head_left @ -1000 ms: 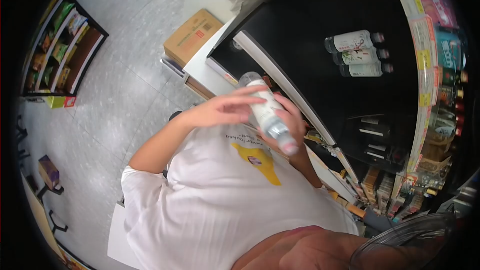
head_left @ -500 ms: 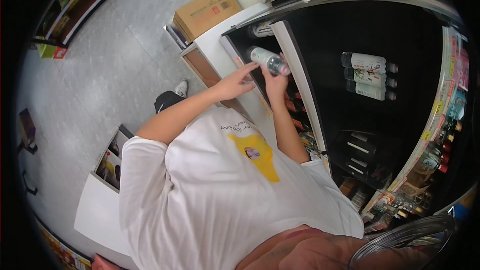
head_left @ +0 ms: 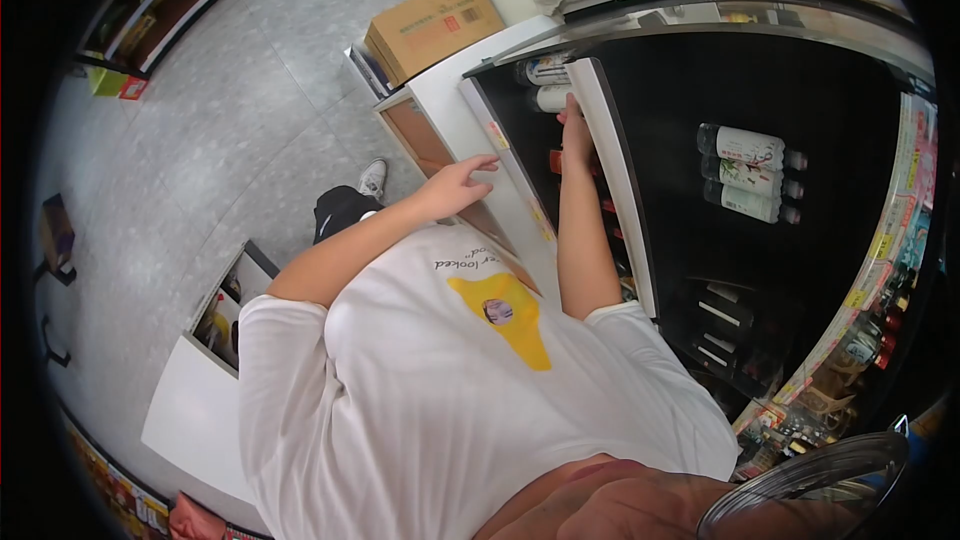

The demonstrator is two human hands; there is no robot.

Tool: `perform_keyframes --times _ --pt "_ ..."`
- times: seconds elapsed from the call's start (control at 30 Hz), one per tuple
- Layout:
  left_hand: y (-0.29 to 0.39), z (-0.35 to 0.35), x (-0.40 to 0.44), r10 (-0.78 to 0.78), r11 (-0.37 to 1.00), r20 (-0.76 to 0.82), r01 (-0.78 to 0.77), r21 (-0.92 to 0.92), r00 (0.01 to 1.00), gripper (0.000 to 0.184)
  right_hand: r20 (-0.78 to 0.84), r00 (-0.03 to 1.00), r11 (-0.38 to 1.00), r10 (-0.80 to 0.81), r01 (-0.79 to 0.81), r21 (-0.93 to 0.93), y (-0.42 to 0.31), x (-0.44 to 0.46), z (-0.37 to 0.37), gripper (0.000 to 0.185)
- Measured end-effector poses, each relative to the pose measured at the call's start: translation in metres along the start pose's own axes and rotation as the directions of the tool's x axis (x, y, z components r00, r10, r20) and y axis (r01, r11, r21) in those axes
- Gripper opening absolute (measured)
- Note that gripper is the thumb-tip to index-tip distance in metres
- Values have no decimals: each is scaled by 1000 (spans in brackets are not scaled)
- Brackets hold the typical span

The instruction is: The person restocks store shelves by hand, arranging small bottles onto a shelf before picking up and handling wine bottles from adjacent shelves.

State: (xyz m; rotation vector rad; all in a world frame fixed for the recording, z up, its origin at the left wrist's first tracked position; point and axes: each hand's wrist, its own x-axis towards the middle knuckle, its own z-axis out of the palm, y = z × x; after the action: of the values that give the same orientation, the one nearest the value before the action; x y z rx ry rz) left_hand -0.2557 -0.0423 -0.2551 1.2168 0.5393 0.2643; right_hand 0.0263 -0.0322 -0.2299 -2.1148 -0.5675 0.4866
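Note:
My right hand (head_left: 574,132) reaches between the pale uprights of a dark shelving unit. Its fingers close around the cap end of a clear plastic bottle (head_left: 552,98) with a white label; the fingertips are partly hidden. Beside that bottle is another labelled bottle (head_left: 546,70). My left hand (head_left: 458,188) hovers outside the unit, near its front edge, fingers apart and holding nothing.
Three bottles (head_left: 748,174) with pinkish caps show side by side against the dark panel at right. A cardboard box (head_left: 435,28) sits on the white counter. Shelves of goods (head_left: 870,340) line the right side. A white cabinet (head_left: 195,420) stands at left.
My right hand has carried the bottle deeper into the shelving, alongside the other bottle. My left hand has come off the bottle and drawn back slightly. The view has shifted a little.

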Motion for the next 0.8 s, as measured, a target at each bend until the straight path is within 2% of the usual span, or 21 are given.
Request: perform_keyframes --times 0.13,0.33,0.6,0.77,0.8 --pt "-14 -4 -5 1 1000 -23 -1 -8 1000 59 -87 996 995 19 -27 -101 -18 6 2 40" --pt "-10 -11 -17 -84 995 -6 85 51 996 56 -99 995 995 -25 14 -102 -21 36 3 37" --pt "-7 -3 -6 -72 995 70 77 -59 995 50 -105 991 993 -79 68 -99 -13 45 1 32" --pt "-24 0 10 -20 969 189 66 -240 982 41 -140 953 954 -269 243 -179 2 18 -12 29" --pt "-7 -1 11 -83 975 235 128 -183 968 39 -141 929 928 -343 311 -208 8 4 -13 29"
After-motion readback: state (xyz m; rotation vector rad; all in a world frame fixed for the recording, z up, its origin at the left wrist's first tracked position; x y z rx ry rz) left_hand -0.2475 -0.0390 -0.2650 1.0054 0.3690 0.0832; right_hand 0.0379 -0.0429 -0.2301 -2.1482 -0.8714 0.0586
